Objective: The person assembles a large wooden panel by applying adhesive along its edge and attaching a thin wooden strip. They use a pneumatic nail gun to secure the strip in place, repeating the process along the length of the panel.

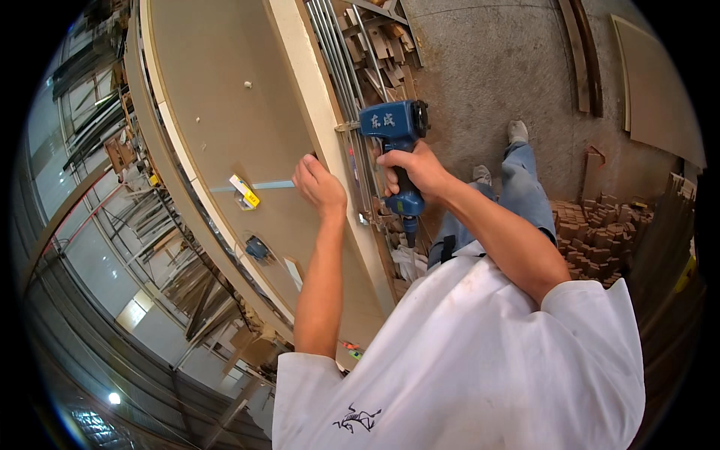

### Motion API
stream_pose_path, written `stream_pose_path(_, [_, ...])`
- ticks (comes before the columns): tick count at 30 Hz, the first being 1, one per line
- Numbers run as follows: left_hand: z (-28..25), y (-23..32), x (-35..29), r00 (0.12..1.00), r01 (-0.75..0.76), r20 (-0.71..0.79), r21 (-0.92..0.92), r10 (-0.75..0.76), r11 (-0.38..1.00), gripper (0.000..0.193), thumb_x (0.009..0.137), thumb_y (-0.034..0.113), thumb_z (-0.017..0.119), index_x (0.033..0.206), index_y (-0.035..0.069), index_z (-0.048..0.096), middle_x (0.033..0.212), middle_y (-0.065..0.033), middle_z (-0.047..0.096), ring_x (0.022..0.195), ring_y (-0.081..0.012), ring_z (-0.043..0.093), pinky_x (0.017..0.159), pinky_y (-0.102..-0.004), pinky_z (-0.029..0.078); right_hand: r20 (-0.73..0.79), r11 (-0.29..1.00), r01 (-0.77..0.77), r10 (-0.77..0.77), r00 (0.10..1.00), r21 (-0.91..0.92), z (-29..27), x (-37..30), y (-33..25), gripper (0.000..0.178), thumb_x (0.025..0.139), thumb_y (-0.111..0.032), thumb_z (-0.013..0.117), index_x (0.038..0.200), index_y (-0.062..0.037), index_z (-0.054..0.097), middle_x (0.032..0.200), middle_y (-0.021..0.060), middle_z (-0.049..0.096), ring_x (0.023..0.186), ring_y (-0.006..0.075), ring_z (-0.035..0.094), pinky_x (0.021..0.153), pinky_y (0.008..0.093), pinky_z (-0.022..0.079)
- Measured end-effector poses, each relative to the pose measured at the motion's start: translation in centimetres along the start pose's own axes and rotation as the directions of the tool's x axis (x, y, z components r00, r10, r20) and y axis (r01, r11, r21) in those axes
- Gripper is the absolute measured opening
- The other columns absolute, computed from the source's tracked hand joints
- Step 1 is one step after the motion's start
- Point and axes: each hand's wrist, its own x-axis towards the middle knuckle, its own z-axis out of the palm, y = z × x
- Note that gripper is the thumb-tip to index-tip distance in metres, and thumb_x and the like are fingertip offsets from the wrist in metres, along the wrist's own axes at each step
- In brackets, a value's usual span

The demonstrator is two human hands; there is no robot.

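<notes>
While the right hand (pixel 415 169) gripped a blue power tool (pixel 397 124), the left hand (pixel 321 186) curled over a beige panel (pixel 225 60)

As the right fingers closed around the dark handle (pixel 407 191), the blue power tool stood beside the panel's near side, its narrow nose (pixel 348 127) directed leftward at the pale edge strip (pixel 306 75). Whether the nose touched that strip was too small to tell. The left hand was bent at the panel's border, just below the nose, with its fingers drawn together; whether they pinched anything could not be told.

A light blue strip (pixel 274 184) lay across the panel and ran up to the left hand. Near its other end sat a small yellow-and-white box (pixel 244 193), and farther down the panel was a dark object (pixel 256 248) of unclear kind.

Beyond the pale edge strip, metal tubes (pixel 324 37) ran lengthwise beside loose wood pieces (pixel 384 49). On the concrete floor (pixel 480 67), behind the wearer's jeans (pixel 521 180), stood a large pile of small brown blocks (pixel 600 240).
</notes>
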Motion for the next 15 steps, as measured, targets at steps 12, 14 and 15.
stream_pose_path(12, [0.3,0.4,-0.5,0.999,0.052,0.018,-0.059,-0.051,0.997,0.05,0.109,0.036,0.038,0.116,-0.004,0.067,0.121,-0.0225,0.067,0.118,-0.0427,0.053,0.106,-0.0509,0.039,-0.01,0.998,0.018,-0.018,1.0,-0.063,0.3,2.7,-4.0,0.021,0.092,-0.015,0.065,0.106,-0.0002,0.061,0.064,0.0034,0.055,0.053,0.0159,0.055,0.064,0.0384,0.057])
stream_pose_path(14, [0.3,0.3,0.3,0.997,0.053,0.05,-0.054,-0.051,0.997,0.053,0.109,0.04,0.038,0.118,-0.004,0.067,0.12,-0.0242,0.067,0.12,-0.0431,0.052,0.107,-0.0513,0.039,0.004,0.998,0.035,-0.034,0.999,-0.053,0.2,2.9,-3.8,0.019,0.092,-0.015,0.065,0.105,-0.0016,0.061,0.064,0.0035,0.056,0.053,0.0159,0.056,0.063,0.0382,0.057])
stream_pose_path(15, [0.3,0.1,0.2,0.999,0.046,0.032,-0.053,-0.044,0.998,0.053,0.109,0.04,0.037,0.116,-0.004,0.067,0.119,-0.0242,0.067,0.12,-0.0434,0.052,0.106,-0.0517,0.039,0.006,0.999,0.034,-0.034,0.999,-0.033,0.2,2.7,-3.4,0.018,0.092,-0.015,0.065,0.104,-0.002,0.061,0.064,0.0034,0.056,0.053,0.0158,0.057,0.063,0.0382,0.057])
